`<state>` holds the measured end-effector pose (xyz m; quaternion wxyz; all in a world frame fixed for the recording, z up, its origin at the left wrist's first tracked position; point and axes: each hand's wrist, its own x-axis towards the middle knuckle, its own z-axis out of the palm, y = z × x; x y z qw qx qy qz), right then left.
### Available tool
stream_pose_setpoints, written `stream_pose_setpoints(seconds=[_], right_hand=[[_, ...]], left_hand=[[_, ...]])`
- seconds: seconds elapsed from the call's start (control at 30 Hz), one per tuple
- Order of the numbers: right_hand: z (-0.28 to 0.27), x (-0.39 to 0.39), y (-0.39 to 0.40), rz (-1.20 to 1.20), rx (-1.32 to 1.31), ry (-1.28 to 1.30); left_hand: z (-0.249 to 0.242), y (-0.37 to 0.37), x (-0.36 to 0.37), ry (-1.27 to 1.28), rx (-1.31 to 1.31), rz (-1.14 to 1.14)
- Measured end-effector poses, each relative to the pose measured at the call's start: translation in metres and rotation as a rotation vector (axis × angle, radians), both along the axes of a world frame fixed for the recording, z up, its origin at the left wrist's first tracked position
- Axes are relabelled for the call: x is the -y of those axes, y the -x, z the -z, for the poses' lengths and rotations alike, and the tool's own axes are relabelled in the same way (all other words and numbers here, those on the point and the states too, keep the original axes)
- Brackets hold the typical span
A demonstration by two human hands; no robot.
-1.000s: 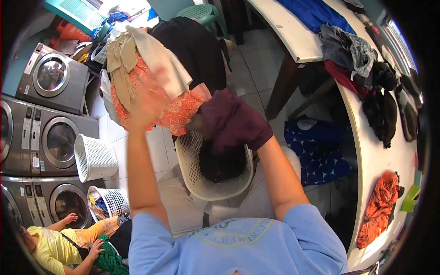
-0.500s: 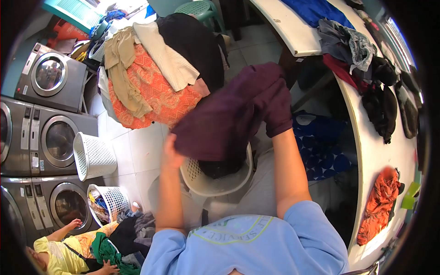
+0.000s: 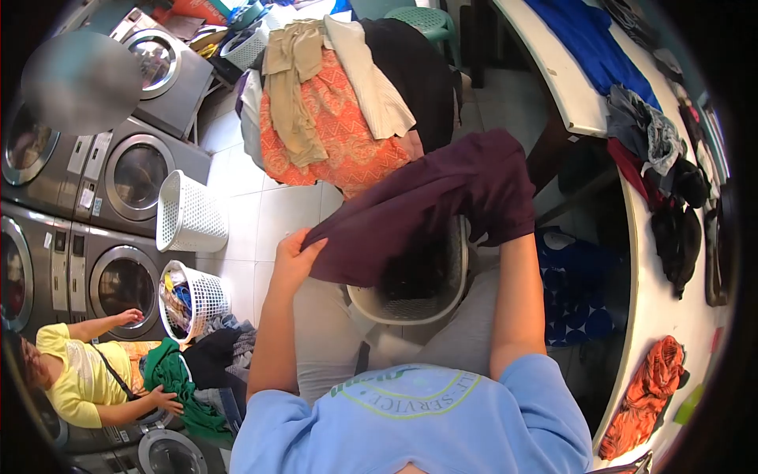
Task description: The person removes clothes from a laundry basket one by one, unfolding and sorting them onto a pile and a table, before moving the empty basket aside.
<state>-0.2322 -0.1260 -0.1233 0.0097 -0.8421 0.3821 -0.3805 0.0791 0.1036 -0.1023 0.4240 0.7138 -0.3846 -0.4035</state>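
Note:
A dark purple garment (image 3: 442, 189) is stretched between my hands; its exact kind does not show. My left hand (image 3: 298, 254) pinches its left edge between thumb and fingers. On the other side my right forearm (image 3: 519, 296) runs up into the cloth, which covers my right hand, so its fingers are hidden. Beneath the garment, between my knees, stands a white plastic laundry basket (image 3: 363, 304) with black cloth (image 3: 414, 276) showing inside. Just beyond it rises a heap of clothes topped by an orange patterned cloth (image 3: 351, 118), a tan garment (image 3: 296, 95) and a cream knit (image 3: 367, 79).
A white table (image 3: 659, 316) curves along my right with clothes on it. Two white baskets (image 3: 189, 213) stand at left before stacked grey washers (image 3: 138, 178). A person in yellow (image 3: 79, 383) holds green cloth (image 3: 185, 395) there. A green stool (image 3: 422, 24) is behind the heap.
The purple garment has been spread wider and its left part lowered. My left hand now visibly pinches its edge. My view has shifted, bringing more of the person in yellow into sight.

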Motion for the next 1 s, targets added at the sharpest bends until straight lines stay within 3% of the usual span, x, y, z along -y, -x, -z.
stream_pose_setpoints(seconds=[0.13, 0.33, 0.4, 0.53, 0.6, 0.7, 0.77, 0.8, 0.87, 0.9, 0.93, 1.0], right_hand=[[0.007, -0.014, -0.006, -0.011, 0.083, -0.14], [0.023, -0.039, -0.01, -0.01, 0.173, -0.312], [0.031, -0.048, -0.012, -0.014, 0.197, -0.359], [0.052, -0.067, -0.021, -0.034, 0.209, -0.496], [0.064, -0.077, -0.024, -0.025, 0.199, -0.565], [0.086, -0.094, -0.02, 0.012, 0.174, -0.681], [0.107, -0.107, -0.017, 0.039, 0.147, -0.769], [0.116, -0.113, -0.017, 0.049, 0.133, -0.812], [0.13, -0.126, -0.02, 0.073, 0.101, -0.893], [0.137, -0.132, -0.021, 0.083, 0.087, -0.929], [0.144, -0.136, -0.022, 0.096, 0.076, -0.966], [0.155, -0.143, -0.021, 0.124, 0.062, -1.031]], left_hand=[[-0.012, 0.021, -0.037, 0.234, -0.275, -0.199], [-0.023, 0.036, -0.091, 0.394, -0.397, -0.232], [-0.034, 0.036, -0.108, 0.223, -0.477, -0.326], [-0.045, 0.033, -0.131, 0.319, -0.596, -0.279], [-0.052, 0.034, -0.139, 0.241, -0.6, -0.319], [-0.056, 0.036, -0.156, 0.278, -0.682, -0.211], [-0.059, 0.038, -0.168, 0.213, -0.648, 0.059], [-0.051, 0.037, -0.17, 0.226, -0.654, 0.045], [-0.03, 0.032, -0.174, 0.25, -0.569, 0.406], [-0.065, 0.041, -0.184, 0.272, -0.634, 0.42], [-0.058, 0.039, -0.185, 0.281, -0.638, 0.411], [-0.037, 0.036, -0.179, 0.347, -0.339, 0.578]])
